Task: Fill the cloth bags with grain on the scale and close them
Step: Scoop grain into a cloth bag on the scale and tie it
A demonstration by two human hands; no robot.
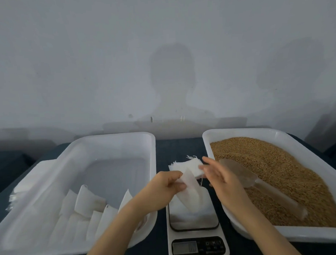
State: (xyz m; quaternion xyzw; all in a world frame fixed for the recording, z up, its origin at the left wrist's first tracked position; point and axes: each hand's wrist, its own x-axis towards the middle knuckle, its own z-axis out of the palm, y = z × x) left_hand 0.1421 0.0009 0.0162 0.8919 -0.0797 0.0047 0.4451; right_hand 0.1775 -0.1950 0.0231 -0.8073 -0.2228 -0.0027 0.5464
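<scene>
My left hand [170,184] pinches the top of a white cloth bag [191,195] that hangs down onto the platform of the white scale [194,222]. Just right of the bag's top my right hand [217,173] hovers blurred, fingers spread and holding nothing. A stack of empty cloth bags [186,166] lies on the dark table behind the scale. The right white tray [240,132] is full of brown grain [280,170], and a clear plastic scoop [262,186] lies on the grain.
The left white tray [113,137] holds several filled white bags [86,212] along its near side. A pile of white sheets [23,187] lies left of it. A grey wall stands close behind the table.
</scene>
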